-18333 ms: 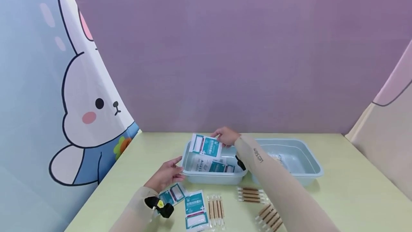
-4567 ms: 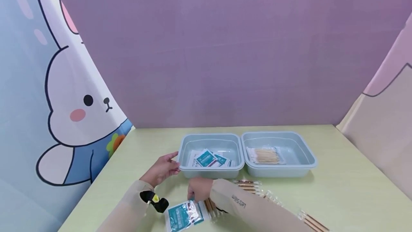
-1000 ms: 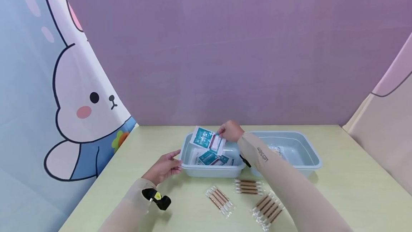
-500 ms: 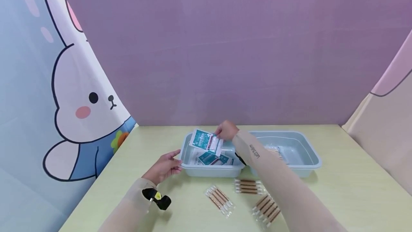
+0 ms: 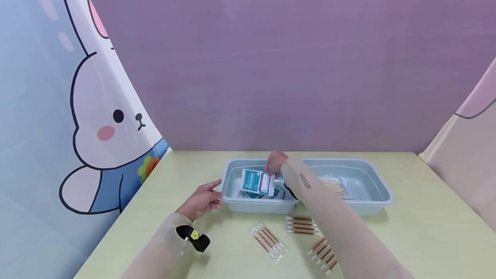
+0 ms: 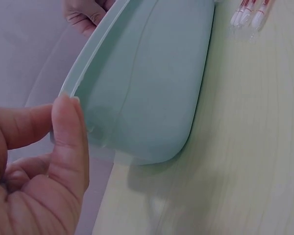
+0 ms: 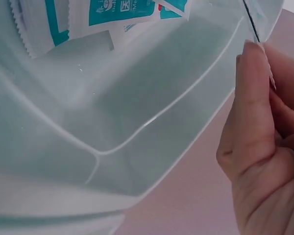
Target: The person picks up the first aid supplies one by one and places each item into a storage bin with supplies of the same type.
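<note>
In the head view my left hand (image 5: 200, 201) pinches the left rim of a light blue plastic basin (image 5: 257, 207) between thumb and fingers; the left wrist view shows the same grip. My right hand (image 5: 276, 162) holds a flat teal-and-white dressing packet (image 5: 252, 181) by its edge, inside the left basin and low over other packets. Seen from the right wrist, thumb (image 7: 255, 98) and fingers pinch the thin packet edge (image 7: 264, 58) near the basin's rim. Several similar packets (image 7: 120, 12) lie on the basin's floor beneath, partly covered in the head view.
A second light blue basin (image 5: 373, 203) stands right beside the first, holding a clear bag of wooden cotton swabs (image 5: 334, 186), partly behind my right forearm. In front lie three clear packs of brown-stemmed swabs: one on the left (image 5: 268, 241), others near the forearm (image 5: 302, 225).
Since half a second ago, the right hand has lowered the packet further into the left basin. Seconds before, that hand was at a packet on the table. The left hand keeps holding the rim.
</note>
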The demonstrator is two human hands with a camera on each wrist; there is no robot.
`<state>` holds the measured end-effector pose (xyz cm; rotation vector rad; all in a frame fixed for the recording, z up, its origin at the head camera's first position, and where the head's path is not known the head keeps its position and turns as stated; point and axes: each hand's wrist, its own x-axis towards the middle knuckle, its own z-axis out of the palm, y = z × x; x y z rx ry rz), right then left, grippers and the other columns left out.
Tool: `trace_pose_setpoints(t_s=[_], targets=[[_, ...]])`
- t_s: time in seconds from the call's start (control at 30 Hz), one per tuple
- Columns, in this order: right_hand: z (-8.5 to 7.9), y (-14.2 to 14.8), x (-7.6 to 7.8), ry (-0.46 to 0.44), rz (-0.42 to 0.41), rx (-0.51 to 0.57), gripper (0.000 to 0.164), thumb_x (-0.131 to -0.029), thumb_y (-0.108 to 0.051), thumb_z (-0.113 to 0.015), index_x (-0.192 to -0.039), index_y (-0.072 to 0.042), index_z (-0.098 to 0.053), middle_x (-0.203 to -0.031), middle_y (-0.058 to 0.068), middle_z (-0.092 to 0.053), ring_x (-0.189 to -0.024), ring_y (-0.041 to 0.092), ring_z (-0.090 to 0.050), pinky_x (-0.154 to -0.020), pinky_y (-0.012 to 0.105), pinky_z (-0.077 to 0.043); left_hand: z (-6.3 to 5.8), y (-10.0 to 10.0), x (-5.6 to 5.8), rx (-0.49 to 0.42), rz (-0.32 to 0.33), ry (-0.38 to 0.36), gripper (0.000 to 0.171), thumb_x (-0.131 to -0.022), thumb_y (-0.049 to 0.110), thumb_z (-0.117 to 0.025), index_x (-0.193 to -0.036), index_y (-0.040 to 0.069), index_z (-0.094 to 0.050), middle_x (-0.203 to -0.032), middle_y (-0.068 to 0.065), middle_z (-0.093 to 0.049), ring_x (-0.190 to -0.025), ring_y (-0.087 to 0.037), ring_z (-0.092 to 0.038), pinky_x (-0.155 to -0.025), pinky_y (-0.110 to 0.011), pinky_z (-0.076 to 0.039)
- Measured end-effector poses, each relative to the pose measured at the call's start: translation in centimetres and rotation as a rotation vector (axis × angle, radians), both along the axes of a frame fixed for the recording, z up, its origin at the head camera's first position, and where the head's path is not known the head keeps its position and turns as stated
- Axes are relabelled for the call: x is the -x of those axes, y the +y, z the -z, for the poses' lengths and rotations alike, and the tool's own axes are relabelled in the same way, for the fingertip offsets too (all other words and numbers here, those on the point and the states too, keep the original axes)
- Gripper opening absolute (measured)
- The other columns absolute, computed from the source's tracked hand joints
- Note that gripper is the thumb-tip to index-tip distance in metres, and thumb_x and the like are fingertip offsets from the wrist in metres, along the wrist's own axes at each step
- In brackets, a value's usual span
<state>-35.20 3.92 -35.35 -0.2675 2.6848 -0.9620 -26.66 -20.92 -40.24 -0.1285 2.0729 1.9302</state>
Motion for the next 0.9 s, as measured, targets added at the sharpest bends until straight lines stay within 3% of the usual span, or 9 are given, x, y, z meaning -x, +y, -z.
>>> trace_pose_setpoints(t_s=[0.27, 0.47, 0.6, 0.7, 0.9], targets=[[0.2, 0.1, 0.3, -0.023, -0.064, -0.066, 0.012, -0.083, 0.003, -0.069, -0.094, 0.001, -0.073, -0.084, 0.006, -0.066, -0.074, 0.019, -0.060, -0.063, 0.026, -0.054, 0.3, 0.1, 0.2, 0.015, -0.007, -0.006, 0.056, -0.096, -0.002, -0.050, -0.148, -0.002, -0.030, -0.084, -0.010, -0.054, -0.064, -0.013, -0.056, -0.060, -0.021, -0.052], [0.1, 0.9, 1.0, -0.001, -0.104, -0.052, 0.020, -0.085, -0.003, -0.070, -0.105, -0.002, -0.072, -0.096, 0.006, -0.068, -0.087, 0.022, -0.062, -0.073, 0.033, -0.056, 0.4, 0.0, 0.3, 0.048, -0.012, -0.001, 0.055, -0.096, 0.000, -0.052, -0.148, 0.000, -0.031, -0.088, -0.012, -0.052, -0.066, -0.015, -0.056, -0.061, -0.023, -0.053], [-0.6, 2.3, 0.7, -0.010, -0.112, -0.067, 0.023, -0.086, -0.005, -0.070, -0.109, -0.003, -0.070, -0.099, 0.006, -0.066, -0.090, 0.026, -0.061, -0.077, 0.038, -0.055, 0.4, 0.1, 0.3, 0.058, -0.011, 0.002, 0.056, -0.096, 0.000, -0.052, -0.148, 0.000, -0.031, -0.088, -0.012, -0.052, -0.066, -0.016, -0.056, -0.061, -0.024, -0.053], [-1.4, 3.7, 0.0, 0.002, -0.116, -0.089, 0.024, -0.086, -0.004, -0.069, -0.110, -0.003, -0.069, -0.098, 0.006, -0.065, -0.089, 0.027, -0.060, -0.075, 0.037, -0.054, 0.4, 0.3, 0.4, 0.064, 0.002, 0.008, 0.056, -0.096, 0.000, -0.052, -0.148, -0.001, -0.030, -0.089, -0.012, -0.053, -0.066, -0.016, -0.056, -0.061, -0.024, -0.053], [-2.4, 7.1, -0.7, 0.047, -0.168, -0.104, 0.023, -0.085, -0.002, -0.068, -0.107, 0.003, -0.067, -0.087, 0.005, -0.064, -0.070, 0.018, -0.055, -0.059, 0.026, -0.048, 0.5, 0.0, 0.5, 0.093, 0.021, 0.010, 0.056, -0.096, 0.003, -0.053, -0.148, 0.000, -0.031, -0.090, -0.013, -0.052, -0.067, -0.017, -0.057, -0.062, -0.026, -0.054]])
